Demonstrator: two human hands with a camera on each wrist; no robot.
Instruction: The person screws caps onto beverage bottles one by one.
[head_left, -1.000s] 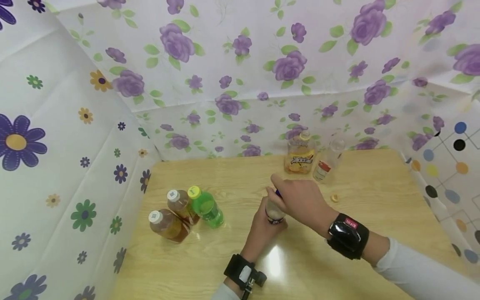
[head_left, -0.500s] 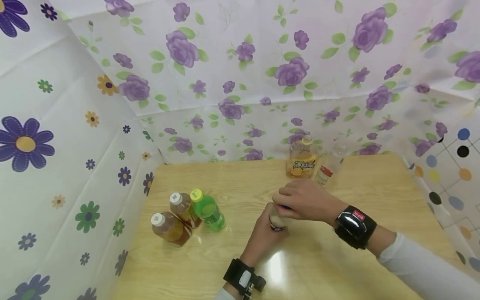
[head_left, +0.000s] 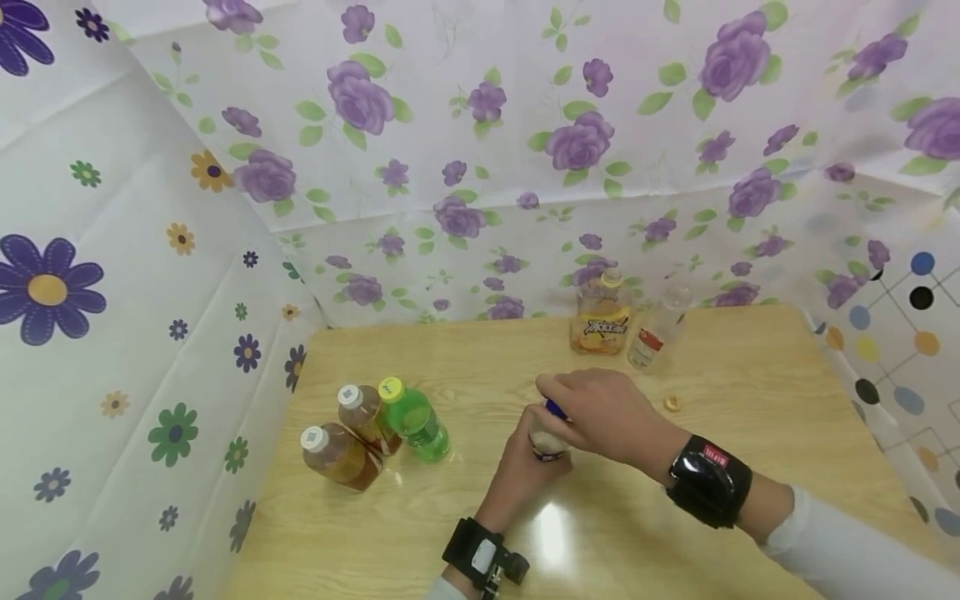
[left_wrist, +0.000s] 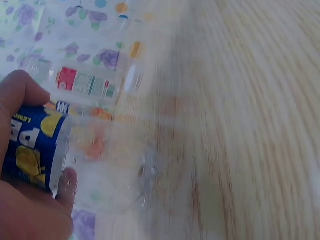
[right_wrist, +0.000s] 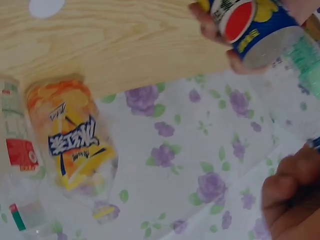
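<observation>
A clear bottle with a blue label stands between the two hands. My left hand grips it round the label, thumb and a finger showing in the left wrist view. At the top, my right hand pinches the blue cap with its fingers curled. In the right wrist view the right hand is beside the blue cap at the right edge, and the bottle's label shows with left fingers round it.
Two brown-drink bottles with white caps and a green bottle with a yellow cap stand at the left. An uncapped orange-label bottle and a clear bottle stand at the back. A small yellowish cap lies right.
Over the blue cap, the right hand has turned back from its half-second-ago pose, uncovering more of the cap. The left hand keeps its grip on the bottle.
</observation>
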